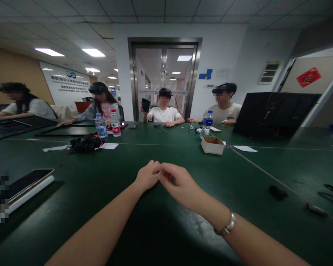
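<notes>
My left hand (148, 176) rests on the dark green table (100, 184) with its fingers curled closed. Whatever may be inside them is hidden. Against its knuckles and fingers, my right hand (181, 185) meets it with bent fingers and thumb closed around the left fingertips, leaving a small gap between thumb and palm. A silver bracelet (231, 224) circles my right wrist. The thing nearest to both hands is a small open cardboard box (212, 145), standing apart beyond the right hand.
A phone (30, 181) lies on a white object at left. Black cables (84, 143) and bottles (115, 123) stand farther back. At right are a large black panel (272, 114), a cord (255, 166) and a small black item (278, 193). Several people (166, 113) sit across the table.
</notes>
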The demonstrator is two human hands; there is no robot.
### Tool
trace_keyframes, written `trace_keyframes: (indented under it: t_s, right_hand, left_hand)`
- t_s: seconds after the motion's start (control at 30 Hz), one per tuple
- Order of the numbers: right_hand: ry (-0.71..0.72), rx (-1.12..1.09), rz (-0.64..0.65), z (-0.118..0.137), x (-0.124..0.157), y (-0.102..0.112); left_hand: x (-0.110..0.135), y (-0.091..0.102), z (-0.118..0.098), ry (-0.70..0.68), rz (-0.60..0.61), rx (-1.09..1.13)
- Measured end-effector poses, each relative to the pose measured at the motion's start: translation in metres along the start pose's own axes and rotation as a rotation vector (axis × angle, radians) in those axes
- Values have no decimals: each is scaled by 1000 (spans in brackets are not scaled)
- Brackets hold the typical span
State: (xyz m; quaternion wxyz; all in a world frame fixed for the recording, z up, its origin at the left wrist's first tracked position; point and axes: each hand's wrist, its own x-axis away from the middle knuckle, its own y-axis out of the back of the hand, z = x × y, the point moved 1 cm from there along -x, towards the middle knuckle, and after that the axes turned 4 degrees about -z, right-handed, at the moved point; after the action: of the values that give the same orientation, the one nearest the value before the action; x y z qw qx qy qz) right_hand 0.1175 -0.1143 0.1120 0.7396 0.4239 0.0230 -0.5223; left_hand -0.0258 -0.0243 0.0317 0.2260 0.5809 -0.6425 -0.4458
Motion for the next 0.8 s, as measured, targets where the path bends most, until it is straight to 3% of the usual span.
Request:
trace_keyframes:
  t_s: [0.1, 0.23, 0.3, 0.53, 0.67, 0.8]
  right_hand:
    - [-150, 263, -183, -56, -1, -5]
    - [-255, 259, -101, -93, 6, -10]
    - [-275, 172, -73, -96, 6, -13]
    - [-272, 34, -197, -94, -12, -27]
    - [-253, -37, -237, -94, -14, -31]
    - [-258, -64, -253, -100, -10, -30]
  left_hand:
    - [-4, -3, -2, 30, -15, 111]
    - [-10, -12, -14, 36, -46, 421]
    - [-11, -17, -23, 80, -39, 583]
    - [-7, -21, -41, 253, -80, 894]
    - [-7, -19, -39, 253, -72, 891]
    - [-10, -22, -34, 198, -146, 947]
